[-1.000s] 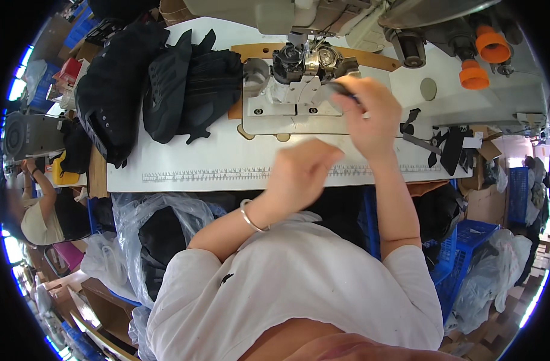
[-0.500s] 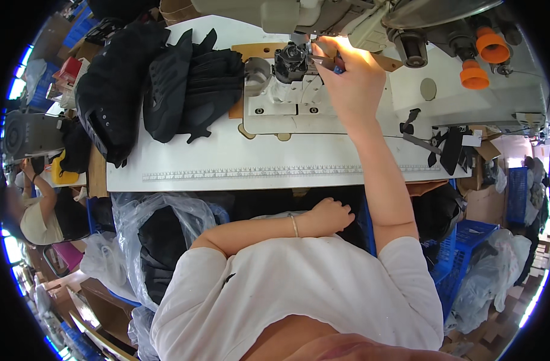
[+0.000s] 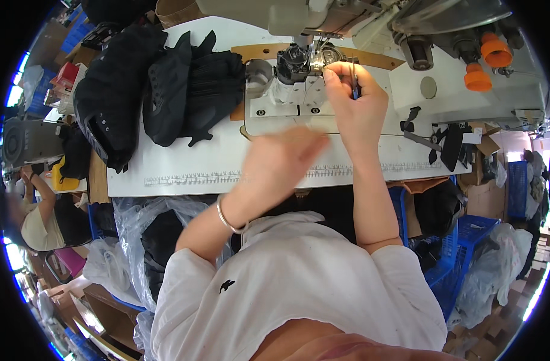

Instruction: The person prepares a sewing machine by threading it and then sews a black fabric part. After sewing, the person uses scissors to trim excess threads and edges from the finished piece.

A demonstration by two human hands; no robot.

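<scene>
My right hand [image 3: 360, 105] is at the right side of the sewing machine's bed [image 3: 281, 123], next to the black and metal parts [image 3: 293, 63] under the machine head [image 3: 287, 18]. A slim tool with a blue part [image 3: 355, 87] is gripped in it, pointing up; its exact kind is hard to make out. Thumb and forefinger also pinch together near the machine's looper area, where any thread is too fine to see. My left hand [image 3: 281, 159] is over the front of the white table, smeared by motion, so its fingers do not show clearly.
Stacked black cut fabric pieces [image 3: 211, 90] and a black sewn item [image 3: 112, 96] lie left of the machine. A ruler strip [image 3: 196, 178] runs along the table's front. Orange cone-shaped parts [image 3: 478, 78] hang at upper right. Blue crates [image 3: 467, 240] stand lower right; another person [image 3: 43, 222] works far left.
My left hand has risen from beside my body to over the table front. The right hand has drawn back slightly from the machine parts, and its tool now points upward.
</scene>
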